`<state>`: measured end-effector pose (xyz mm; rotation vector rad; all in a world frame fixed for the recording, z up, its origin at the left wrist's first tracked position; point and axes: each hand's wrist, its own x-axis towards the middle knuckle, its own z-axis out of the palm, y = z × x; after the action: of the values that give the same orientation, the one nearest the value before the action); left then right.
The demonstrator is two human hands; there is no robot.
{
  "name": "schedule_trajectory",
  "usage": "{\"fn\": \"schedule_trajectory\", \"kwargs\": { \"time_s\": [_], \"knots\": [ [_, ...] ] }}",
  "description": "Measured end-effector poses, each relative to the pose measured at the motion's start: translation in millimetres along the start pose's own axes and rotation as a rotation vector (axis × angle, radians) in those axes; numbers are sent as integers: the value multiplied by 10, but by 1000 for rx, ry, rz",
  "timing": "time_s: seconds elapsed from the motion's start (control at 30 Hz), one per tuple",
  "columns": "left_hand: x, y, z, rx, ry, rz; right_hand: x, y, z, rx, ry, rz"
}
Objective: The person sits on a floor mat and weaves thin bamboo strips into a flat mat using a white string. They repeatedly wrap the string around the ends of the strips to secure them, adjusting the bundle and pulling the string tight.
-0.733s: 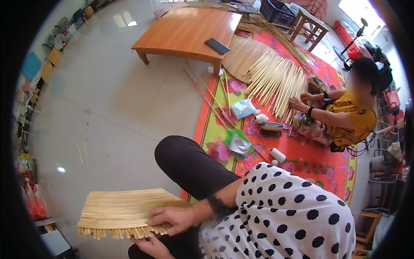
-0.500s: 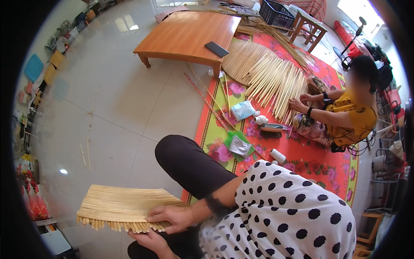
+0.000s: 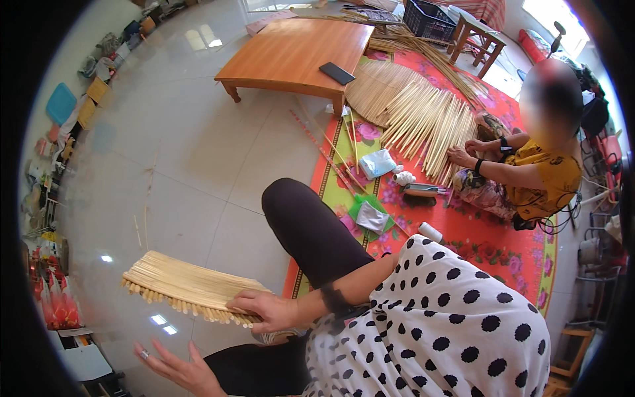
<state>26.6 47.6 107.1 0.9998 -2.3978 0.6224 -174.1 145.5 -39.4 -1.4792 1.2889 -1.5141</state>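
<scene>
A flat bundle of pale bamboo sticks (image 3: 178, 284) lies low over the tiled floor beside my black-clad knee (image 3: 311, 231). My right hand (image 3: 264, 309), with a dark band on the wrist, grips the bundle's near right corner. My left hand (image 3: 173, 365) hovers below the bundle with its fingers spread and a ring on one finger, holding nothing and apart from the sticks.
A person in a yellow top (image 3: 529, 178) sits on a red flowered mat (image 3: 489, 245), handling a fan of bamboo sticks (image 3: 423, 119). A low wooden table (image 3: 291, 56) with a phone stands behind. Cloths, a tape roll and loose sticks lie on the mat.
My left hand has let go of the bundle's near edge and opened, moving down to the left. The bundle shifted slightly to the right, still held by my right hand.
</scene>
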Motion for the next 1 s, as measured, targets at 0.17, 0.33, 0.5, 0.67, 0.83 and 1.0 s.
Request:
{"fn": "schedule_trajectory", "kwargs": {
  "time_s": [0.17, 0.33, 0.5, 0.67, 0.83, 1.0],
  "knots": [
    [304, 12, -140, 169, -63, 274, -3, -43, 95, -33, -108, 10],
    [452, -13, -124, 126, -371, 330, -47, -164, 82, -44, -254, 56],
    [332, -247, -19, 142, -350, 363, -49, -72, 113, -46, -226, 108],
    [157, -459, 14, 181, -446, 358, -56, -35, 168, -142, -182, -33],
    [172, -518, -42, 203, -468, 377, 81, 27, 163, -293, -262, -104],
    [115, -524, -30, 161, -432, 269, 359, -71, -96, -561, -255, -196]
  ]
}}
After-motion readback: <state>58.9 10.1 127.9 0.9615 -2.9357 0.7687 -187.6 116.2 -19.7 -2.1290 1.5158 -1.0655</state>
